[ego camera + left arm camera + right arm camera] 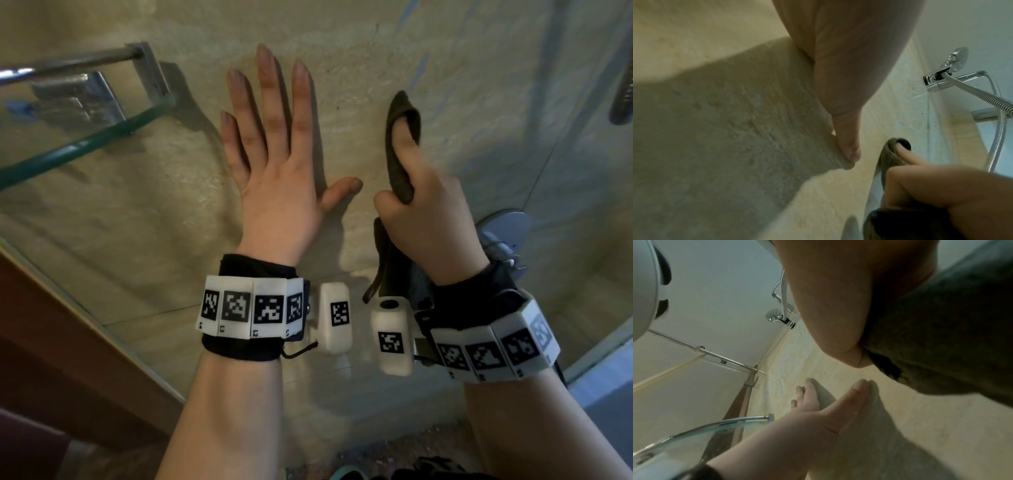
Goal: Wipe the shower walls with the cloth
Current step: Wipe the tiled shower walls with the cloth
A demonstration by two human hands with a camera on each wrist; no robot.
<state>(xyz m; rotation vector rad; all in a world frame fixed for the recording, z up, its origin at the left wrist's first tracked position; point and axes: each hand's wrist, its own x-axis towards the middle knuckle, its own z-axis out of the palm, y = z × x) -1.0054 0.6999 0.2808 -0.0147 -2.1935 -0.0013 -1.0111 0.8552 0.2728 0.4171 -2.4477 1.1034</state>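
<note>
Left hand (274,178): lay flat, fingers (267,89) straight and spread, thumb out; right hand (431,226): curled in a grip, forefinger extended, both forearms raised side by side.

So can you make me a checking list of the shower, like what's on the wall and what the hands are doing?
Surface: beige wall, mottled.
Job's things: dark cloth, against the wall.
Clutter: glass shelf at left.
Hands: left hand flat on the wall, fingers spread; right hand grips the cloth, forefinger tucked in its fold.
Cables: metal hose from the tap.
Surroundings: glass panel at left.
</note>
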